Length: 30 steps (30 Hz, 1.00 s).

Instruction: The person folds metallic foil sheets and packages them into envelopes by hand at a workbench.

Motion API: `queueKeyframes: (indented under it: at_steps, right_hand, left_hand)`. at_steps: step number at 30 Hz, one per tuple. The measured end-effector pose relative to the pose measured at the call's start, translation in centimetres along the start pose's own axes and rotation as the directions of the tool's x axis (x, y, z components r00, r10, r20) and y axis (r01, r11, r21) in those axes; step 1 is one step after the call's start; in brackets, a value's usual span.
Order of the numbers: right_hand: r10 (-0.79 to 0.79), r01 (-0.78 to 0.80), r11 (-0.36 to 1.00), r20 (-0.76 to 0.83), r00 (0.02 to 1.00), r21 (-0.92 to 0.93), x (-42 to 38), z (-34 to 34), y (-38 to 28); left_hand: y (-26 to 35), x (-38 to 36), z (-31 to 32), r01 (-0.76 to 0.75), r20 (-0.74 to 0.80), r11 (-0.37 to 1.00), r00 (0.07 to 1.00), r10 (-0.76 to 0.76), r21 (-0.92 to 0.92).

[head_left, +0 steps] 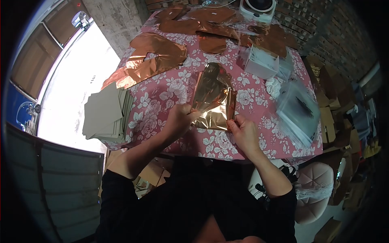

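In front of me a shiny copper-gold foil piece (214,99) lies on the pink floral tablecloth, folded flat into a roughly rectangular shape with a rounded far end. My left hand (180,119) pinches its left edge, fingers closed. With thumb and fingers together, my right hand (244,131) grips the near right corner. The foil is creased and reflects light near its front edge. A larger copper-coloured foil sheet (158,54) lies beyond my left hand. Left of that hand stands a stack of grey cardboard sheets (103,115).
More foil pieces (210,26) cover the table's far end. On the right are a white box (261,62), a crumpled white bundle (274,86) and a pile of clear plastic bags (299,111). A pink padded chair (315,190) stands at the near right. Cardboard boxes line the right wall.
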State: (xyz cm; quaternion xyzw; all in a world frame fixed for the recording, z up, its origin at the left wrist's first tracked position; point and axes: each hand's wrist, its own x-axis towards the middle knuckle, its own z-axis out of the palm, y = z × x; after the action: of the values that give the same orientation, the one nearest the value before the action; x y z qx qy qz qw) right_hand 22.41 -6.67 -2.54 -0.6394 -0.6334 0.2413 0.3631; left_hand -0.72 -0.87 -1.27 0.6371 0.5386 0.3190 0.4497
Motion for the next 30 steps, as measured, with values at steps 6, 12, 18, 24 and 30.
queueKeyframes:
  at_steps: [6,12,18,24,30]
  right_hand:
    - [-0.065,0.064,0.997,-0.046,0.997,-0.031,-0.1,0.6,0.3]
    - [-0.051,0.048,0.997,-0.035,0.998,-0.062,0.0,0.3,-1.0]
    - [-0.087,0.081,0.987,-0.035,0.996,-0.140,0.0,0.6,-0.7]
    - [-0.098,0.095,0.983,-0.011,0.995,-0.154,0.1,0.1,-1.4]
    - [-0.128,0.118,0.961,-0.023,0.992,-0.252,-0.1,-0.4,-1.9]
  left_hand:
    - [-0.3,0.5,0.0,-0.131,-0.029,0.950,0.989,0.145,0.282]
    - [-0.9,0.5,0.7,-0.263,-0.108,0.874,0.937,0.332,0.409]
    - [0.3,-0.2,1.5,-0.254,-0.057,0.653,0.908,0.416,0.713]
    - [2.0,0.9,2.5,-0.660,0.307,0.355,0.671,0.675,0.662]
    - [-0.2,2.3,3.3,-0.631,0.417,0.307,0.732,0.538,0.712]
